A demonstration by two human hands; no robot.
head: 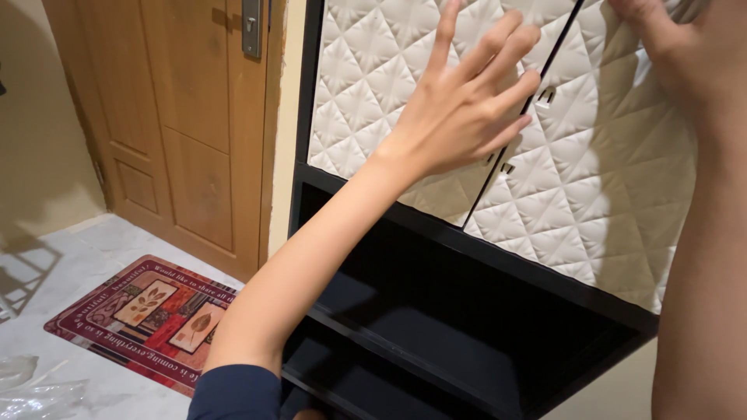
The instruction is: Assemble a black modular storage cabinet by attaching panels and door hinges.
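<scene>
Plastic wrap (31, 389) sits crumpled at the far left on the pale marble-look floor (85, 257), next to a red patterned doormat (148, 315) laid in front of the brown wooden door (194, 132), right where you'd step in. Moving right there's a black cabinet (467, 311) with open, dark shelves below and two white quilted-pattern doors above.

The left hand (459, 117) reaches up across the left cabinet door (373, 93), fingers spread apart and stretched out, fingertips landing right by the dark seam where the two doors meet. Looks like a flat press or a feel along the edge rather than any kind of grip, and it isn't holding anything. A navy sleeve (233, 393) shows at the bottom of that arm.

Two small dark handles (545, 97) sit just beside the seam, close to those fingertips.

Over at the top right, the right hand (685, 47) is up against the upper part of the right cabinet door (591, 171). It's cut off by the frame, so I can't tell if its fingers are curled over the top edge or just resting there.
</scene>
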